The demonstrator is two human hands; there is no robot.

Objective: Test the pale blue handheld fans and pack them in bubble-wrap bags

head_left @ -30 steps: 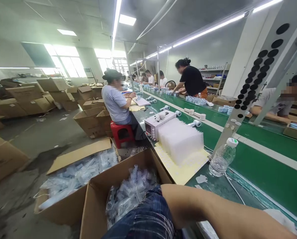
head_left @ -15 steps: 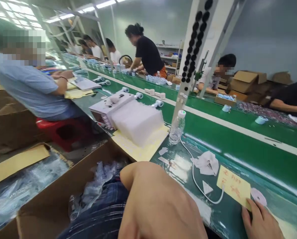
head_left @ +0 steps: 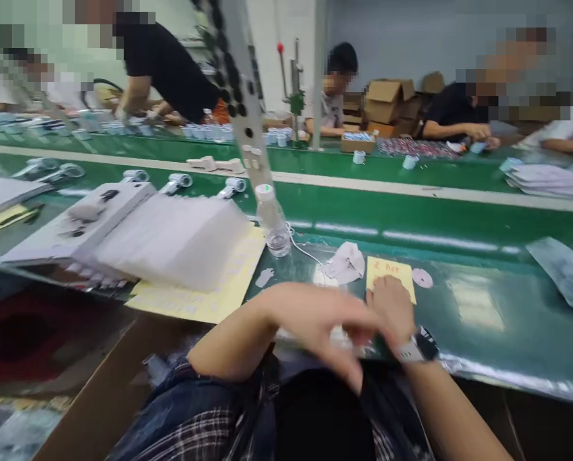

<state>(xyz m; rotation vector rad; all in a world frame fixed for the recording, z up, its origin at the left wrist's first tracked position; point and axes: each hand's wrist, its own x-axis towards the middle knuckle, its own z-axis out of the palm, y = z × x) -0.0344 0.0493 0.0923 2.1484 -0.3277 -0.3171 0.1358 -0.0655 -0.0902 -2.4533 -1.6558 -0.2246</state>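
My left hand (head_left: 331, 317) hangs in front of the table's near edge. Its fingers stretch to the right with the thumb apart, slightly blurred, and nothing shows in them. Beyond its fingertips, my right hand (head_left: 390, 304) lies over the lower part of a yellow note (head_left: 404, 276) with red handwriting; a watch (head_left: 424, 346) is on that wrist. A round pinkish disc (head_left: 422, 278) lies right of the note, and a crumpled white cloth or tissue (head_left: 348, 262) lies left of it.
A clear bottle (head_left: 274, 224) stands by a metal post. To the left, a stack of thin white sheets (head_left: 171, 237) rests on yellow paper (head_left: 228, 301). A green conveyor (head_left: 324, 211) runs behind, with co-workers across it. A cardboard box (head_left: 104, 378) stands at my left, and a plastic bag (head_left: 564, 269) lies right.
My view has swung to the right. My left arm, earlier close in front of the camera, now shows its hand near my right hand. The right hand now covers part of the note.
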